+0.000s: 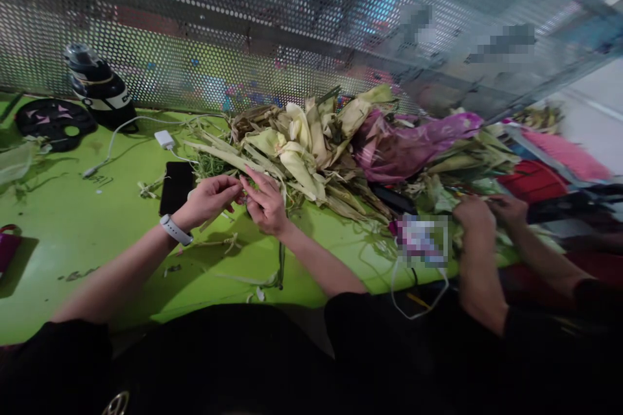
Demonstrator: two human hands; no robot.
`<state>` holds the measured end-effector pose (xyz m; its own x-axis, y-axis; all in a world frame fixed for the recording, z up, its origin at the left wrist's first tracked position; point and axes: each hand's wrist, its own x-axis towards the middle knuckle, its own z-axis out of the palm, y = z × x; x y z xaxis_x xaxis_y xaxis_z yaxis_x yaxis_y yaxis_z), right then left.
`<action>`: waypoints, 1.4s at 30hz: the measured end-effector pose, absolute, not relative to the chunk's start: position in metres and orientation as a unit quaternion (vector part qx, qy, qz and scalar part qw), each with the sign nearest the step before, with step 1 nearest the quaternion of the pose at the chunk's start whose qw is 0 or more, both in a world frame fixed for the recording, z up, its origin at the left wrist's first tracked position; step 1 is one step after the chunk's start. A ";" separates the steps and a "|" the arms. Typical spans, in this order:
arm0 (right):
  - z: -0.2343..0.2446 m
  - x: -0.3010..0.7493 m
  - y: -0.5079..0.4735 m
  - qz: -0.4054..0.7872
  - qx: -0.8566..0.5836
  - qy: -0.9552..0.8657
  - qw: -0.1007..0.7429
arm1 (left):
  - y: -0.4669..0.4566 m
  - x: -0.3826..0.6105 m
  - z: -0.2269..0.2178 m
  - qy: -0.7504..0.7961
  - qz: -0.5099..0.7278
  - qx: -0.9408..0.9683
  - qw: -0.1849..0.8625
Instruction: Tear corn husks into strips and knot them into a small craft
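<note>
My left hand, with a pale watch band on its wrist, pinches with thumb and fingers close together. Right beside it, my right hand has its fingers bent and thumb pressed in, fingertips meeting those of the left. Whatever lies between the fingertips is too small and hidden to name. Just beyond both hands spreads a heap of dried corn husks, pale yellow to brown. Thin green strips lie at its near left side. Beneath my hands are loose husk shreds on the green table.
A black phone and a white adapter with cable lie left of the heap. Farther left stand a dark bottle and a black palette-shaped plate. A purple plastic bag and a co-worker's hands are at right. A perforated metal screen rises behind.
</note>
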<state>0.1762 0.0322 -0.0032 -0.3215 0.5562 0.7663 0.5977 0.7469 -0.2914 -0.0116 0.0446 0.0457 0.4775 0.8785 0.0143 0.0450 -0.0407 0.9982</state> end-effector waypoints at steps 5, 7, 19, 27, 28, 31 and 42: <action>0.002 0.175 0.029 0.048 -0.366 -0.786 0.496 | 0.045 -0.010 0.042 0.363 0.356 0.633 0.584; 0.004 0.174 0.028 0.100 -0.385 -0.762 0.511 | 0.044 -0.010 0.041 0.361 0.354 0.638 0.581; 0.008 0.176 0.032 0.064 -0.376 -0.788 0.484 | 0.044 -0.009 0.033 0.326 0.360 0.667 0.566; 0.007 0.181 0.032 -0.013 -0.286 -0.833 0.473 | 0.039 -0.005 0.038 0.356 0.342 0.669 0.556; 0.006 0.180 0.031 -0.019 -0.271 -0.840 0.470 | 0.038 -0.004 0.040 0.356 0.340 0.671 0.554; 0.005 0.178 0.028 0.002 -0.275 -0.841 0.466 | 0.035 -0.006 0.048 0.343 0.335 0.681 0.554; 0.014 0.173 0.023 0.271 -0.407 -0.662 0.568 | 0.036 -0.011 0.055 0.359 0.337 0.694 0.526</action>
